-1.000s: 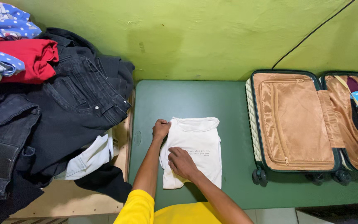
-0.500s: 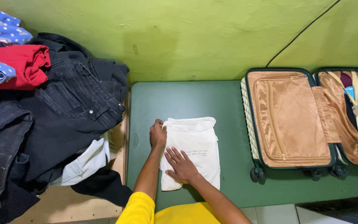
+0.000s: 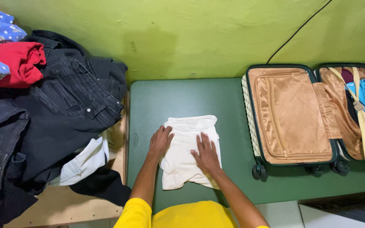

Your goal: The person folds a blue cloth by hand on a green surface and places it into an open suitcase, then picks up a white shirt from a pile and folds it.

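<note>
White cloth dead centre: a folded shirt (image 3: 189, 152) lies on the green table (image 3: 216, 101), near its front edge. Both forearms reach in from the near side, out of yellow sleeves. Left hand (image 3: 160, 142) lies flat on the shirt's left edge, fingers together and pointing far, palm down. Right hand (image 3: 206, 153) presses flat on the right half, fingers spread and pointing far. Neither hand pinches anything; both are open, palms on the cloth.

Right of the shirt, well apart, an open suitcase (image 3: 292, 114) lies on the table, tan lining up, dark green rim, wheels toward the near side. Its right half holds blue and dark clothes under crossed pale straps (image 3: 360, 114).

Left, beside the table, a heap of black jeans (image 3: 60, 109), with a red garment (image 3: 15, 63) on top at the far left.
</note>
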